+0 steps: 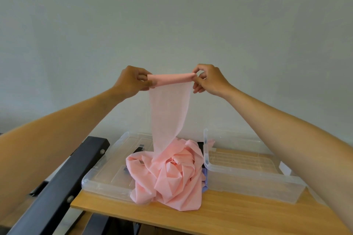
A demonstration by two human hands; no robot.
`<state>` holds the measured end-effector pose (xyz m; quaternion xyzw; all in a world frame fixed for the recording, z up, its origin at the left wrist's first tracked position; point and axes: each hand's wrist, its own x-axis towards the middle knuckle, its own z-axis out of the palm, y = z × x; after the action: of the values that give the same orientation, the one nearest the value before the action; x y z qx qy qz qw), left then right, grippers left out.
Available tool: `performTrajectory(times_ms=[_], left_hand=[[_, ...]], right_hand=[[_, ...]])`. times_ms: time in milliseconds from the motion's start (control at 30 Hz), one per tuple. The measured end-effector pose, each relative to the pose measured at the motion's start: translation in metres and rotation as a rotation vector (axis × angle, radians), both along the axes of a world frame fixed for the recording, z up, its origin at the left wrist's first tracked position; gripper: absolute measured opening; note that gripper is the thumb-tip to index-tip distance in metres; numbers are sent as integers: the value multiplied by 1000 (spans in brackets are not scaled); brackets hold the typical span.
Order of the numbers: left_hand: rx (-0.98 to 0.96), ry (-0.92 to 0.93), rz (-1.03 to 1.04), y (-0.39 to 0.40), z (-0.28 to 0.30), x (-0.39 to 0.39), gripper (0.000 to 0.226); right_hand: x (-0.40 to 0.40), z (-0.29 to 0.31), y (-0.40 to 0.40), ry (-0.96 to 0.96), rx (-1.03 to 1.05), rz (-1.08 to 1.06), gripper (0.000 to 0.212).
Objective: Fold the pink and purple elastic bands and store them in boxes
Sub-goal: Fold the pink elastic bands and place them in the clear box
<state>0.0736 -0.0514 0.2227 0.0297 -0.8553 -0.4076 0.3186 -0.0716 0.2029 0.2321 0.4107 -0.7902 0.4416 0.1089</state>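
Note:
A long pink elastic band (170, 112) hangs from my two raised hands. Its top end is rolled into a short tube between them. My left hand (131, 82) pinches the left end of the roll and my right hand (208, 80) pinches the right end. The rest of the band drops into a crumpled pink heap (172, 175) on the wooden table. A sliver of the purple band (204, 179) shows under the heap's right edge. One clear plastic box (107, 177) lies left of the heap, partly under it. Another clear box (254, 175) stands to the right.
The wooden table (219, 215) ends at a front edge near me. A black metal beam (63, 187) runs diagonally along the table's left side. A plain pale wall fills the background.

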Motion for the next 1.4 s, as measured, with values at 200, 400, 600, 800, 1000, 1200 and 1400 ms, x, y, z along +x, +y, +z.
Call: performTrajectory(times_ms=[200,400,600,800,1000,1200,1400], left_hand=[[-93,-98,7,6,-12,3,6],[250,-17,-123,8,-18,2,25],[356,16,-111,9,-19,-3,27],[180,-14,-86,1,-23,-3,37],[-90,-46,-21,6,-27,-1,15],[105,-25,-91,7,-30,-2,20],[388,5,-147,15,-23,0,39]], right_hand=[[4,-20,-3,-319,-188,93,9],[5,-24,-6,-546,-356,186,26],[1,-27,-5,-413,-273,116,30],[-5,-30,-3,-247,-169,54,20],[-1,-29,-3,-126,-83,-11,8],[6,-28,-2,-452,-249,152,19],[4,-24,-1,-667,-366,262,27]])
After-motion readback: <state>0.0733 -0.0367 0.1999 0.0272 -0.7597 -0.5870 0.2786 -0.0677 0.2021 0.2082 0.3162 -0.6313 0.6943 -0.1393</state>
